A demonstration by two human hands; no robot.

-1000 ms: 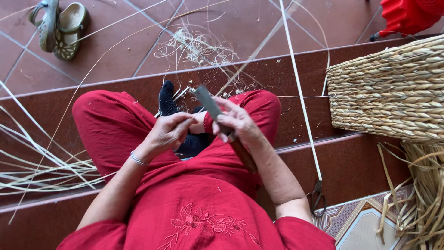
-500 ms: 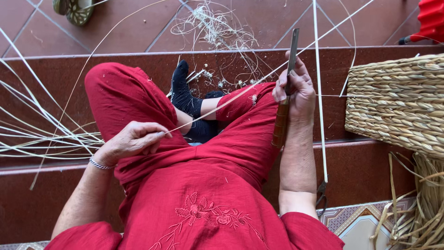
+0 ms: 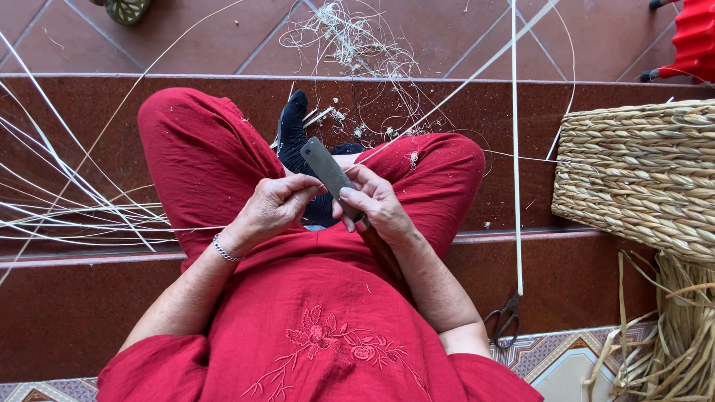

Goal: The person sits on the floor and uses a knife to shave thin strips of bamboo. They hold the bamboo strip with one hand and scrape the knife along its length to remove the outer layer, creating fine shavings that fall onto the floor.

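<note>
Right hand (image 3: 376, 205) gripping knife (image 3: 328, 170), left hand (image 3: 272, 208) pinching strip; woven basket (image 3: 640, 179) right

woven basket (image 3: 640, 179) crowding right; loose strips (image 3: 82, 212) left

Red trousers (image 3: 194, 156); red blouse (image 3: 320, 327) with embroidered flowers; tan woven basket (image 3: 640, 179); reddish-brown tiles (image 3: 74, 313).

Two hands meet over the lap: the left hand (image 3: 274, 208) and the right hand (image 3: 377, 205). One knife (image 3: 328, 170) sits between them. Right of the knife stands one woven basket (image 3: 640, 179); one pair of scissors (image 3: 505, 321) lies below and right of it. One bracelet (image 3: 223, 249) sits left of the knife. Loose strips (image 3: 82, 212) spread further left, too many to count.
</note>
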